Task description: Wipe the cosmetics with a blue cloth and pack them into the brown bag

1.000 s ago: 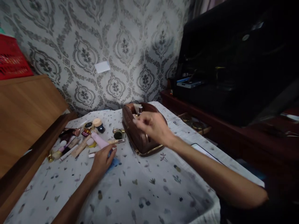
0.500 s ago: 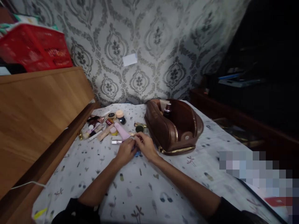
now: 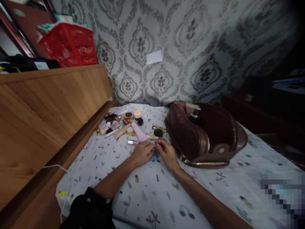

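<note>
My left hand (image 3: 142, 154) rests low over the printed cloth, fingers curled inward beside the end of a silver-capped lip gloss tube (image 3: 132, 142). Facing it, my right hand (image 3: 168, 155) has thumb and fingertips drawn together. Whatever the fingers hold is too small and covered to name. A small blue object (image 3: 153, 157) shows on the cloth beneath and between the hands. Just beyond lie a pink squeeze tube (image 3: 138, 132), a slim beige stick (image 3: 152, 137), a dark round compact (image 3: 158, 132) and a gold tube (image 3: 156, 128).
A brown makeup bag (image 3: 188, 136) gapes unzipped at the right, with a dark bottle (image 3: 195, 114) inside. Several cosmetics, including a peach-lidded jar (image 3: 137, 114), cluster at the left. A wooden panel (image 3: 54, 98) borders the left side; a red basket (image 3: 69, 44) sits on top.
The view has swung left, so everything appears further right. Both hands remain close together above the blue object, with only small finger shifts. The bag and cosmetics have stayed put.
</note>
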{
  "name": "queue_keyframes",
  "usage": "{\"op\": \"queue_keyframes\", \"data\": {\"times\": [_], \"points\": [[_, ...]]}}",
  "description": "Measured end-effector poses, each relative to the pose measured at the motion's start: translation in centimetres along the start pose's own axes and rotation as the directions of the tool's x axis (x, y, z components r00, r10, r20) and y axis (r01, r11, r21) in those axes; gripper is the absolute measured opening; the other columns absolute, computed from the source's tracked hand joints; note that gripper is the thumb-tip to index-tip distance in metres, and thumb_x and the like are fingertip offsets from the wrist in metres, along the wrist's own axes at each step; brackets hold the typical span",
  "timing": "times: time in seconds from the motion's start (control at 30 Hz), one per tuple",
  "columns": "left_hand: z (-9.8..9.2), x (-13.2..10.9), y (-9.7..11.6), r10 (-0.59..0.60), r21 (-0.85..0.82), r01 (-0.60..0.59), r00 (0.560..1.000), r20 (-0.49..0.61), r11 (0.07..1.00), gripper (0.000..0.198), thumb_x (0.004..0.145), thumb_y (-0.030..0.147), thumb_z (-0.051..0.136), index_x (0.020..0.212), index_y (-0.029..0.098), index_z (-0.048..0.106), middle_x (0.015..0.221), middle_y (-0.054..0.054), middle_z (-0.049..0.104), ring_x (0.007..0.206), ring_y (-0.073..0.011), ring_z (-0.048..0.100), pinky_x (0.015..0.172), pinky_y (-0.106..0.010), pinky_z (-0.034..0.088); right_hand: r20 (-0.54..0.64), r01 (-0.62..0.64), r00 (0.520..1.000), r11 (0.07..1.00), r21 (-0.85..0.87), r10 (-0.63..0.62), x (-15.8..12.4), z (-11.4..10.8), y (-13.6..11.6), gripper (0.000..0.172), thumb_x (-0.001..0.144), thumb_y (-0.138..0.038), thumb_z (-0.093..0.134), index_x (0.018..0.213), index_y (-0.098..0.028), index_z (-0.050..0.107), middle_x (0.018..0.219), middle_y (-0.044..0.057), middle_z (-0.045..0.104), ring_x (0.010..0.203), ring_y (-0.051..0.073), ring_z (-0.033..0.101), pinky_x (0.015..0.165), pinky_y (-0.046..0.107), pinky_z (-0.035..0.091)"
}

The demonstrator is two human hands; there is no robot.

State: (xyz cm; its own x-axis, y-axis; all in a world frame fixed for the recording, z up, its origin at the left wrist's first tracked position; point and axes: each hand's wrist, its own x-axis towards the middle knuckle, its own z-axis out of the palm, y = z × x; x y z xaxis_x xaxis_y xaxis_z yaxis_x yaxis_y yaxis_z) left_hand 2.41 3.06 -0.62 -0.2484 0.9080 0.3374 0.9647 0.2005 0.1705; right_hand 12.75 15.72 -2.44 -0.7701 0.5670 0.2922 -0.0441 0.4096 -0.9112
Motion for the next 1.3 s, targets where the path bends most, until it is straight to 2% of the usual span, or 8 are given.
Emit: {"op": "queue_keyframes", "data": {"times": [0.2, 0.33, 0.47, 0.6, 0.83, 0.93, 1.1, 1.3], "points": [[-1.6, -0.1, -1.9, -0.13, 0.072, 0.14, 0.984, -0.125, 0.988, 0.018, 0.096, 0.02, 0.048, 0.104, 0.021, 0.064, 0.101, -0.006, 0.066, 0.098, -0.0208, 0.062, 0.084, -0.032, 0.051, 0.001, -0.047, 0.999, 0.996, 0.07, 0.047, 0.0, 0.2, 0.3, 0.031, 0.082, -0.044, 0.051, 0.095, -0.019, 0.064, 0.08, 0.006, 0.07, 0.066, 0.021, 0.066, 0.061, 0.032, 0.051], [-2.6, 0.7, -4.2, -0.242, 0.123, 0.273, 0.945, -0.218, 0.954, 0.024, 0.097, 0.019, 0.042, 0.112, 0.019, 0.062, 0.115, -0.011, 0.062, 0.112, -0.0252, 0.056, 0.096, -0.039, 0.048, -0.008, -0.048, 0.999, 0.997, 0.056, 0.048, 0.0, 0.4, 0.6, 0.03, 0.08, -0.044, 0.052, 0.092, -0.019, 0.064, 0.067, 0.002, 0.065, 0.06, 0.02, 0.062, 0.059, 0.031, 0.049], [-2.5, 2.2, -6.0, -0.312, 0.168, 0.354, 0.921, -0.235, 0.92, 0.027, 0.096, 0.023, 0.046, 0.119, 0.016, 0.058, 0.127, -0.015, 0.057, 0.122, -0.0289, 0.05, 0.104, -0.044, 0.044, -0.013, -0.036, 0.999, 0.998, 0.045, 0.037, 0.1, 0.5, 0.7, 0.027, 0.079, -0.04, 0.05, 0.091, -0.02, 0.064, 0.065, 0.002, 0.064, 0.058, 0.019, 0.06, 0.058, 0.031, 0.047], [-2.0, 4.0, -6.7, -0.33, 0.217, 0.359, 0.93, -0.159, 0.908, 0.029, 0.095, 0.02, 0.044, 0.118, 0.012, 0.06, 0.121, -0.018, 0.061, 0.12, -0.0315, 0.053, 0.098, -0.045, 0.048, -0.009, -0.032, 0.999, 0.999, 0.037, 0.032, 0.2, 0.6, 0.8, 0.028, 0.08, -0.038, 0.049, 0.092, -0.019, 0.065, 0.066, 0.002, 0.065, 0.057, 0.018, 0.059, 0.058, 0.03, 0.047], [-2.1, 5.5, -7.6, -0.244, 0.268, 0.223, 0.969, 0.047, 0.937, 0.046, 0.096, 0.016, 0.042, 0.142, 0.023, 0.046, 0.135, -0.008, 0.061, 0.122, -0.0213, 0.058, 0.101, -0.036, 0.049, 0.009, -0.016, 1.0, 1.0, 0.016, 0.016, 0.2, 0.5, 0.7, 0.026, 0.081, -0.035, 0.048, 0.092, -0.018, 0.065, 0.064, 0.001, 0.064, 0.056, 0.017, 0.057, 0.059, 0.029, 0.045], [-1.9, 6.3, -7.8, -0.271, 0.341, 0.221, 0.957, 0.106, 0.914, 0.041, 0.097, 0.016, 0.045, 0.138, 0.018, 0.05, 0.134, -0.013, 0.061, 0.119, -0.0233, 0.059, 0.098, -0.039, 0.051, 0.021, -0.014, 1.0, 1.0, 0.009, 0.014, 0.2, 0.4, 0.6, 0.024, 0.081, -0.034, 0.048, 0.09, -0.018, 0.064, 0.063, 0.0, 0.063, 0.056, 0.017, 0.057, 0.059, 0.028, 0.045], [-1.5, 8.4, -8.5, -0.32, 0.501, 0.179, 0.923, 0.211, 0.847, 0.038, 0.093, 0.037, 0.062, 0.125, 0.015, 0.059, 0.125, -0.011, 0.061, 0.108, -0.0236, 0.063, 0.091, -0.046, 0.055, 0.036, -0.02, 0.999, 1.0, 0.011, 0.019, 0.2, 0.3, 0.8, 0.023, 0.082, -0.033, 0.048, 0.09, -0.019, 0.064, 0.063, 0.0, 0.063, 0.055, 0.016, 0.057, 0.058, 0.028, 0.045], [-2.3, 8.5, -9.8, -0.382, 0.635, 0.119, 0.876, 0.296, 0.764, 0.038, 0.094, 0.037, 0.061, 0.126, 0.016, 0.058, 0.127, -0.011, 0.061, 0.108, -0.0236, 0.063, 0.09, -0.046, 0.056, 0.032, -0.02, 0.999, 1.0, 0.012, 0.02, 0.2, 0.2, 0.8, 0.021, 0.081, -0.032, 0.048, 0.087, -0.02, 0.064, 0.062, 0.001, 0.063, 0.056, 0.017, 0.058, 0.057, 0.028, 0.046]]}}
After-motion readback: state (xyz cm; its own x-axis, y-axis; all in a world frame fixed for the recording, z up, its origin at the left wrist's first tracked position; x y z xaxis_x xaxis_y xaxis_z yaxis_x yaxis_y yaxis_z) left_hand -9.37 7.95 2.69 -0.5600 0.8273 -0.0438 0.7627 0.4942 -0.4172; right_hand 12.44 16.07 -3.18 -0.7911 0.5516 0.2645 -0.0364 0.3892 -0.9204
